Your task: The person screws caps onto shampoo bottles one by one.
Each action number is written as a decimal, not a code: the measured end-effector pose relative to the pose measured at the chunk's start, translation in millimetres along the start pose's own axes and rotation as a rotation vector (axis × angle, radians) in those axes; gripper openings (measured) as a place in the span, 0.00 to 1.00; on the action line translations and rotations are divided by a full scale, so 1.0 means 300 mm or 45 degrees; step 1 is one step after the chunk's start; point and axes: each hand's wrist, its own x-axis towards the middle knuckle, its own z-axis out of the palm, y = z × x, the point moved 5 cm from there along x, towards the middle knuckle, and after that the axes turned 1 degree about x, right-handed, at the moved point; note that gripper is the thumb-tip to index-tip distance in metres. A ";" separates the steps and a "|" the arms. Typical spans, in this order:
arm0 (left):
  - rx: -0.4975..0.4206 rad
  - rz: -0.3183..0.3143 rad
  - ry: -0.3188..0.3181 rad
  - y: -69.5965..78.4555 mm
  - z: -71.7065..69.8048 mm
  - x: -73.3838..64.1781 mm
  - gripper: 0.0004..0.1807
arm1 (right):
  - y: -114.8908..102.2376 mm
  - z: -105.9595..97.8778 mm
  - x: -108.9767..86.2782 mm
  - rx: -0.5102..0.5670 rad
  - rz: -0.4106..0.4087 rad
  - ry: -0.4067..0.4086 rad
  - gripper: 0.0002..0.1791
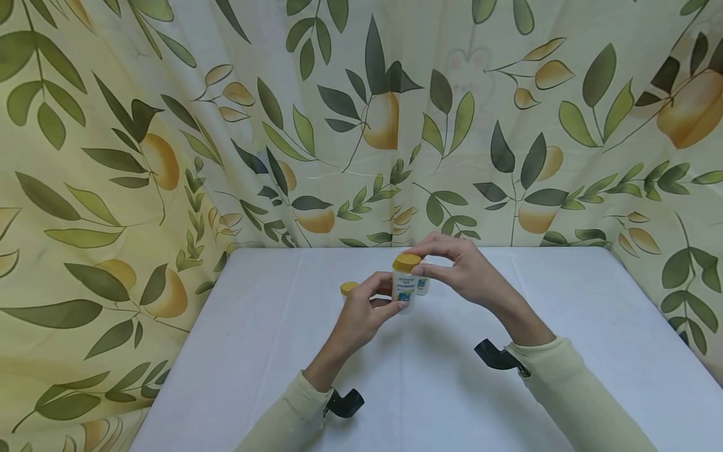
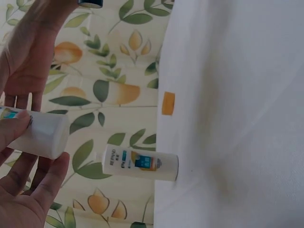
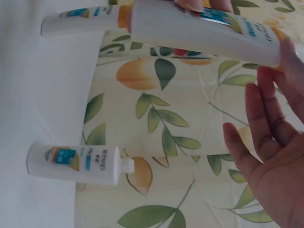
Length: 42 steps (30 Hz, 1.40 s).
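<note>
Gripping the body of the white bottle (image 1: pixel 404 285), the left hand (image 1: pixel 361 314) held it clear of the worktop (image 1: pixel 237 376), cap uppermost, with the thumb on the near side and the fingers curled round the far side. The right hand (image 1: pixel 465 270) pinched the yellow cap (image 1: pixel 407 262) of the same bottle between thumb and forefinger; its other fingers extended apart from the bottle in the right wrist view. The cap was seated on the bottle. The bottle was positioned between both hands, near the far edge of the worktop, with its label, marked by a blue panel, facing the person.

Two similar bottles stood upright on the worktop beyond the held one. The uncapped bottle (image 2: pixel 140 164) stood to the right, its narrow white nozzle (image 3: pixel 127 166) exposed and its label bearing a blue panel. The capped bottle (image 3: pixel 80 21) stood to the left, mostly hidden behind the left hand in the head view, with its own yellow cap fitted. A small orange piece (image 2: pixel 168 103) rested on the worktop, near the uncapped bottle and apart from it; its exact form could not be determined.

Pale sleeves (image 1: pixel 587 402) covered the forearms, with a black fitting (image 1: pixel 346 403) at each cuff. A leaf-and-fruit patterned curtain (image 1: pixel 316 125) hung behind the worktop.
</note>
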 end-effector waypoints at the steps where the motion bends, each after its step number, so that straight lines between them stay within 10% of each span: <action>1: 0.001 0.005 -0.002 0.003 0.001 0.000 0.26 | 0.002 0.002 -0.001 0.005 0.006 0.012 0.16; 42: 0.007 -0.001 0.014 0.004 -0.005 -0.002 0.25 | 0.016 0.026 -0.014 0.006 0.013 0.070 0.16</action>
